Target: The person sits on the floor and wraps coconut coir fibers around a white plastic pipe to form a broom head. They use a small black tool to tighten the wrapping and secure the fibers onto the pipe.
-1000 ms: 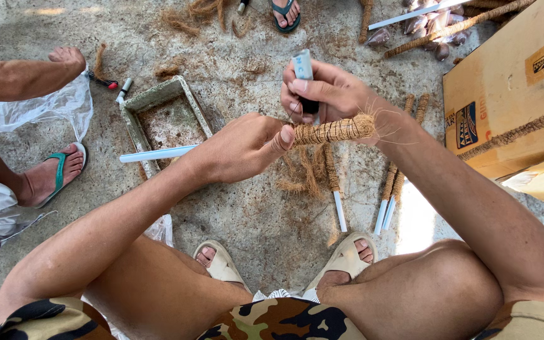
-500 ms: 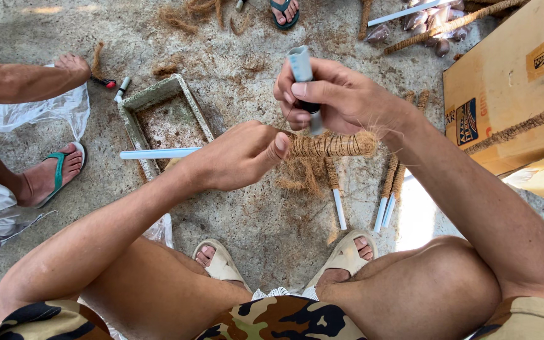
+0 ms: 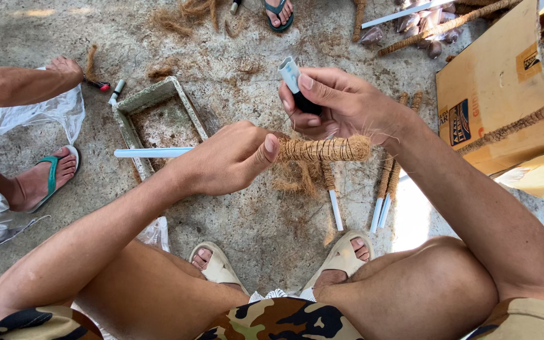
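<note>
Left hand closing fully around thin white plastic tube, gripping just beside brown coconut-fibre wrapping covering tube's far end, held level above concrete ground. Right hand curling shut around small white-and-black cylindrical tool, possibly a lighter, fingertips touching fibre wrapping. Finished fibre-wrapped white sticks lying below on ground, near shallow grey rectangular tray and brown cardboard box.

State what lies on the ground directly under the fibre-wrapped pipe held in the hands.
Under the wrapped pipe: loose brown fibre and another part-wrapped pipe on the concrete. The left hand covers the ground beneath the pipe's middle.
</note>
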A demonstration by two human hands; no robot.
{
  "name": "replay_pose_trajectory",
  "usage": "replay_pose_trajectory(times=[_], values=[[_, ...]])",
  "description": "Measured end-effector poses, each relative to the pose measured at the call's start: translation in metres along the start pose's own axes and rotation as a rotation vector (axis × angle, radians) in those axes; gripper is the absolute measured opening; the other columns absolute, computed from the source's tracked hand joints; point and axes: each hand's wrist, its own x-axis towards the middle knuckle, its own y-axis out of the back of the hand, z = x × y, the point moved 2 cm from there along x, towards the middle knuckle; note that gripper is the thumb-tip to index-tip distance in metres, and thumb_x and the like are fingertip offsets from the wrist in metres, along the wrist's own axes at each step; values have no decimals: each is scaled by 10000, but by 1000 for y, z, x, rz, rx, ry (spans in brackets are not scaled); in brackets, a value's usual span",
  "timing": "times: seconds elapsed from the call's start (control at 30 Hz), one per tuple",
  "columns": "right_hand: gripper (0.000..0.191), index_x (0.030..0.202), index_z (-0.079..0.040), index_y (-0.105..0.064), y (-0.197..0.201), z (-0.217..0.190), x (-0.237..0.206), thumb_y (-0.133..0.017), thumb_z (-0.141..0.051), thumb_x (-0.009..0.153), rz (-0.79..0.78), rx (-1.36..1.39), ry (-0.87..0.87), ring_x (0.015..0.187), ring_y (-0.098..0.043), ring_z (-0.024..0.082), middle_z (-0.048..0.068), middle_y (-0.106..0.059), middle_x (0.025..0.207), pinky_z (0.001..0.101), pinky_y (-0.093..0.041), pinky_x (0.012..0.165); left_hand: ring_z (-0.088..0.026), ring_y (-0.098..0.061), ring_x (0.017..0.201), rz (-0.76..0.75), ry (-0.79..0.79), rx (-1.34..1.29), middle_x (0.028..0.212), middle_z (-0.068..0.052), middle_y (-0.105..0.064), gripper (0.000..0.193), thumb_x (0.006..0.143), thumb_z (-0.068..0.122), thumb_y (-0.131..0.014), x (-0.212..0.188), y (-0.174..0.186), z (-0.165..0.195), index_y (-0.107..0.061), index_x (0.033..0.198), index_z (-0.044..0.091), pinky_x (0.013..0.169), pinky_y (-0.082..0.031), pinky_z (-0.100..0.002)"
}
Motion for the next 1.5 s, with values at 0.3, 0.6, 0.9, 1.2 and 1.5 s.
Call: replay_pose_trajectory(times=[0.3,0.6,0.9,1.2,1.5], values=[[313,1082,-57,-533,13,9,1,-503,-369,1081,72,-31,33,514,-384,60,-34,-425,691,208,-324,407,-217,-405,427,-54,-56,2,487,-15,-345,836,946,785,-57,-1,-2,7,-400,588,113,456,-382,-449],[319,1092,-48,-541,15,8,-1,-544,-367,1095,124,72,60,552,-445,74,2,-490,767,197,-386,431,-213,-427,477,-25,-68,9,512,-23,-361,880,975,779,-37,-4,4,16,-471,654,84,513,-402,-436],[235,1107,-51,-534,24,48,7,-491,-279,1068,460,280,-33,649,-529,132,45,-527,791,263,-496,566,-128,-502,547,105,94,-195,642,-9,-506,912,878,854,11,-3,21,-1,-561,808,148,483,-496,-352],[315,950,-111,-485,6,56,-3,-456,-378,1115,331,-443,123,589,-458,86,-7,-477,738,213,-410,472,-103,-417,503,246,306,-198,599,18,-424,746,832,872,49,5,32,-54,-264,618,229,483,-502,-286],[202,959,-56,-582,-82,24,-8,-672,-236,977,54,-1764,420,706,-669,143,64,-622,847,253,-550,546,-112,-346,434,197,366,-50,510,37,-348,774,849,822,47,10,28,-57,-289,555,191,380,-342,-336]])
